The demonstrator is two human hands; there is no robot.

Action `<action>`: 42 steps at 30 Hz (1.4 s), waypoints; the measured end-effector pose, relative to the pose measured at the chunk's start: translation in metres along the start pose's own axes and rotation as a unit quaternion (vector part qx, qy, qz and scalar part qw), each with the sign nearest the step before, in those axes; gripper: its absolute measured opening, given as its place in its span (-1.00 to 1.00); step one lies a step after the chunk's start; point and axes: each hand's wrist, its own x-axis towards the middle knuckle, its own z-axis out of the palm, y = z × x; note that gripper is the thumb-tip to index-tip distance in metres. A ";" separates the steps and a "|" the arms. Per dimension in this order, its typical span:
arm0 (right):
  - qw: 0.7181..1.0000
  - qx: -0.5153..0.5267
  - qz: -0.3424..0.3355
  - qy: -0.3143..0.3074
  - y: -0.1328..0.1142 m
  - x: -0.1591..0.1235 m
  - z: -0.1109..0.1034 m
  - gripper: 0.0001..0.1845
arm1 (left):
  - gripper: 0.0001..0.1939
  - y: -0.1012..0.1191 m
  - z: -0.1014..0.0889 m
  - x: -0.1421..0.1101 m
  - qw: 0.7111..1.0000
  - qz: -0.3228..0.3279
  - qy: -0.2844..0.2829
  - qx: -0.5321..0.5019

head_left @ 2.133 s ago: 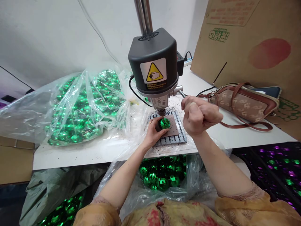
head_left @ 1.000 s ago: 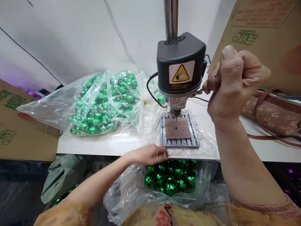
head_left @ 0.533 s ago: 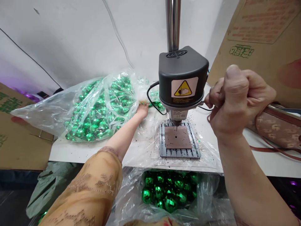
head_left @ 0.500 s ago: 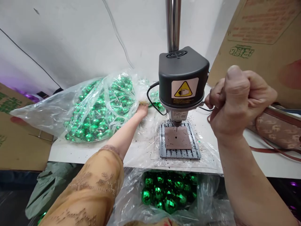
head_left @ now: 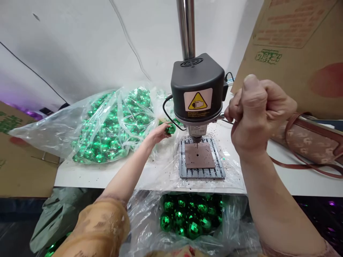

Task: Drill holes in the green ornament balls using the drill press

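Left hand (head_left: 160, 132) is gripping a shiny green ball (head_left: 170, 129) at about 10 o'clock from the brown pad (head_left: 202, 162), just beside a clear bag (head_left: 48, 123) stuffed with more. Right hand (head_left: 258, 114) is clenching the drill press (head_left: 198, 85) lever (head_left: 221, 116) at roughly 2 o'clock. Another pile of green balls (head_left: 193, 228) is sitting at 6 o'clock, below the table edge.

The left hand (head_left: 160, 133) has brought out a green ball (head_left: 170, 129).
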 end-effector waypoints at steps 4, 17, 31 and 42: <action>1.000 -0.001 0.012 0.005 -0.002 -0.001 0.000 -0.51 | -0.52 -0.006 0.011 -0.050 0.985 -0.017 -0.092 -0.146; 1.000 -0.022 0.006 0.013 0.004 -0.001 0.000 -0.38 | -0.41 -0.062 0.081 -0.086 0.985 0.120 -0.020 -0.120; 0.997 -0.067 0.024 -0.008 0.004 -0.006 -0.005 -0.36 | -0.36 -0.077 0.100 -0.076 0.966 0.234 -0.088 -0.057; 0.995 -0.099 0.025 0.003 0.004 -0.009 -0.004 -0.33 | -0.37 -0.079 0.108 -0.085 0.962 0.251 -0.100 -0.047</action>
